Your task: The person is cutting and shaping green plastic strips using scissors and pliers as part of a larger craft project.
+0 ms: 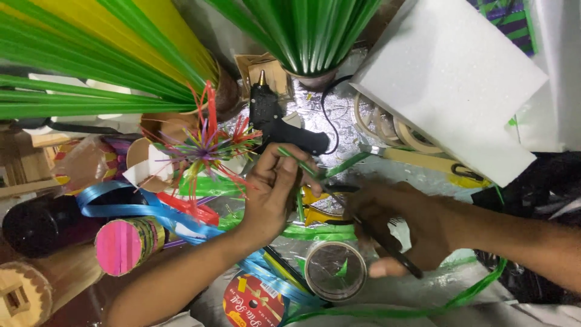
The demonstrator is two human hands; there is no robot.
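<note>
Left hand [272, 188] is closed in a pinch around a thin green strip [299, 165], fingers curled and thumb on top, holding it up over the cluttered table. Right hand [399, 227] is wrapped shut around dark scissors [375, 233], handle end poking out past the fingers toward the lower right, blades pointing up-left to where the strip comes out of the left hand. Blade tips are partly hidden, so cannot tell if they are already on the strip. Strip sits mid-frame, just below a black glue gun [275, 121] lying on foil, and above a clear tape roll [334, 270]. Judgement: for a clean cut, keep the strip taut between the pinching fingers, bring the blades square across it close to the pinch, and keep fingertips out of the blade path. Loose green strips [315, 231] lie under both hands, could get caught in the blades. Spiky multicolour flower [206, 148] just left of the left hand, blue ribbon [130, 209] further left, white foam block [454, 79] top right.
</note>
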